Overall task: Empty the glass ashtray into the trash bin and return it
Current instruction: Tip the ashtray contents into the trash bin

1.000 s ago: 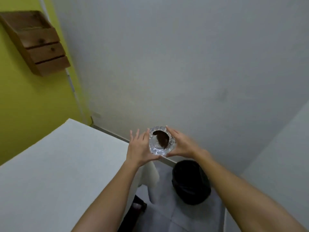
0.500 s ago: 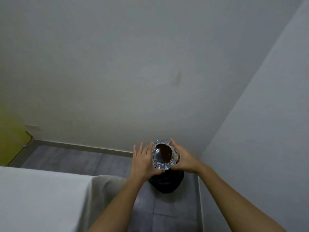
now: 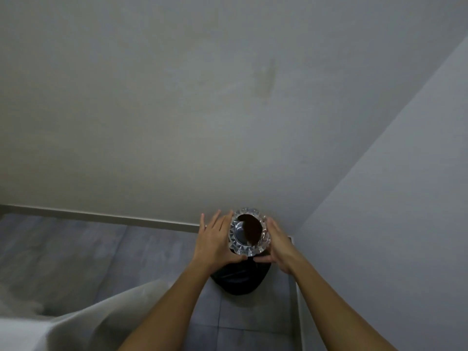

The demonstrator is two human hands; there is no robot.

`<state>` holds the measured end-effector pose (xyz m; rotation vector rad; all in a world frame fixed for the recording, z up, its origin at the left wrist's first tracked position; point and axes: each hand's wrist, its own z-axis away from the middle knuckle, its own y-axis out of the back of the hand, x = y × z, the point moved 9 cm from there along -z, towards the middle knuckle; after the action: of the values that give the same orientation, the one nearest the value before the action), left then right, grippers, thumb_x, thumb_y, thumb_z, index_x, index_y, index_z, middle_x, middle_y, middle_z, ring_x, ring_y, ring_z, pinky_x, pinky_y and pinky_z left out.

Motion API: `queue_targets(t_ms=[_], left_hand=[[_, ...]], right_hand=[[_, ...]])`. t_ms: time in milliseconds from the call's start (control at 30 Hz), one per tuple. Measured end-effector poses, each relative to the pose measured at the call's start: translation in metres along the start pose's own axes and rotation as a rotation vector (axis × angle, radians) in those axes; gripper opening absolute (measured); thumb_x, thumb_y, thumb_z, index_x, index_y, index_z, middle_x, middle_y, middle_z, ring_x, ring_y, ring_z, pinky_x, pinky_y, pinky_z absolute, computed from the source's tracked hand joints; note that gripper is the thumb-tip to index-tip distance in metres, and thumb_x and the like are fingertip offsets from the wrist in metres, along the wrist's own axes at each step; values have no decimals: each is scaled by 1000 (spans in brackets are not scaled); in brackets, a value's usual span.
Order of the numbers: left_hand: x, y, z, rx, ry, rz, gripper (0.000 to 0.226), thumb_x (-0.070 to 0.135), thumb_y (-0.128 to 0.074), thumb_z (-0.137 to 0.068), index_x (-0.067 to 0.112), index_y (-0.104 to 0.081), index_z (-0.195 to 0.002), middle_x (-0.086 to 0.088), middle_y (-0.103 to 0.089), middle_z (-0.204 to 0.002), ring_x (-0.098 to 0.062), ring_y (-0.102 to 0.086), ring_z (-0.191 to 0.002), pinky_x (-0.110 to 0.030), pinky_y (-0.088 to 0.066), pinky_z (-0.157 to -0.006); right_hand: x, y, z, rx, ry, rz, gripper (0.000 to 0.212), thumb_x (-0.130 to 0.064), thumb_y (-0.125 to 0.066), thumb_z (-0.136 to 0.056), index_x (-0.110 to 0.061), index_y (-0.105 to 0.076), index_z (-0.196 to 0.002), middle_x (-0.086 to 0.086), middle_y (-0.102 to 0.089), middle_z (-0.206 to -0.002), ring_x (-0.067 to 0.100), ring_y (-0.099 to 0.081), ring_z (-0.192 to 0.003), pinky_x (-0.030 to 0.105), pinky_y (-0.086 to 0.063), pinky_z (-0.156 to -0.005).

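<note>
The one glass ashtray (image 3: 249, 231) is being held in the air between two hands, directly above the single black-lined trash bin (image 3: 240, 278) that is standing on the grey tiled floor (image 3: 76, 249) in the corner where the two pale walls (image 3: 177, 110) are meeting. A dark heap of contents (image 3: 252, 230) is sitting in its bowl, toward the right side. The left hand (image 3: 215, 241) is pressing its palm and thumb against the ashtray's left and near edge, with its fingers spread and pointing away; the right hand (image 3: 277, 243) is cupping the right edge, thumb under the near rim. To tip it well, the person is likely needing to lower the ashtray close to the bin's mouth and roll it slowly away, keeping both palms firm on the slick faceted glass so nothing is spilling onto the tiles. At the near left, one pale cloth-covered table corner (image 3: 63, 323) is showing.
</note>
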<state>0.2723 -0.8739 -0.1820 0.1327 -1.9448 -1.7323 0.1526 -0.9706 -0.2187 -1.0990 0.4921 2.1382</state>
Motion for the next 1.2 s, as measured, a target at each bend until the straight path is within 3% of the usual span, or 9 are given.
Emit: queue_targets(t_ms=[167,300,567,767,900,967,1067,1133,1200], left_hand=[[-19,-86,-17,-93,64,24,120,73,-65,-64,14,-11,-154,1,-20,-162,-19,-12,-151,-52,3,-120],[-46,-150,-30,-178,122,29,121,65,-67,-70,15,4,-154,2,-7,-164,-18,-3,-152,-48,3,-121],[-148,-284,-24,-281,438,9,80,47,-42,-96,16,5,-154,-12,4,-164,-32,-1,-151,-54,-11,-120],[-166,-364,-39,-325,412,-89,93,69,-36,-88,22,9,-154,-12,13,-162,-35,8,-150,-57,-6,-118],[-175,-387,-46,-249,467,-107,97,72,-36,-85,17,5,-154,-14,10,-163,-38,9,-149,-56,-14,-117],[-176,-390,-50,-182,464,-115,97,69,-39,-86,14,3,-154,-12,8,-163,-39,7,-149,-52,-21,-116],[-179,-395,-51,-136,452,-128,95,64,-42,-87,12,2,-154,-10,7,-164,-37,7,-149,-47,-29,-113],[-180,-398,-49,-127,445,-136,94,61,-43,-87,13,1,-154,-10,7,-164,-37,7,-149,-45,-32,-111],[-179,-399,-48,-123,437,-129,93,59,-44,-87,13,0,-155,-10,7,-164,-37,7,-149,-45,-33,-111]], right_hand=[[45,8,-63,74,31,-10,25,-44,-29,-101,-44,-51,-112,2,-57,-122,22,-59,-104,35,-54,-65],[80,13,-104,127,64,-45,25,-42,-31,-101,-43,-51,-116,0,-54,-127,26,-56,-112,37,-57,-62],[137,27,-202,239,240,8,37,-37,-33,-102,-28,-45,-135,5,-41,-139,27,-48,-116,40,-61,-54],[176,20,-254,275,396,123,35,-30,-35,-102,-31,-46,-136,7,-47,-135,22,-51,-112,29,-60,-51],[186,16,-275,274,509,216,34,-28,-37,-102,-37,-46,-133,10,-55,-130,22,-58,-107,24,-58,-51],[190,16,-282,292,573,268,34,-28,-38,-102,-38,-46,-133,9,-56,-131,21,-58,-108,29,-61,-56],[190,13,-281,336,720,412,35,-30,-40,-101,-33,-47,-135,5,-57,-132,19,-59,-114,48,-58,-81],[188,8,-275,342,817,486,36,-26,-42,-101,-27,-48,-136,5,-58,-131,16,-57,-115,46,-53,-92],[185,3,-265,364,909,547,36,-19,-43,-101,-19,-50,-136,7,-58,-132,9,-53,-116,35,-47,-100]])
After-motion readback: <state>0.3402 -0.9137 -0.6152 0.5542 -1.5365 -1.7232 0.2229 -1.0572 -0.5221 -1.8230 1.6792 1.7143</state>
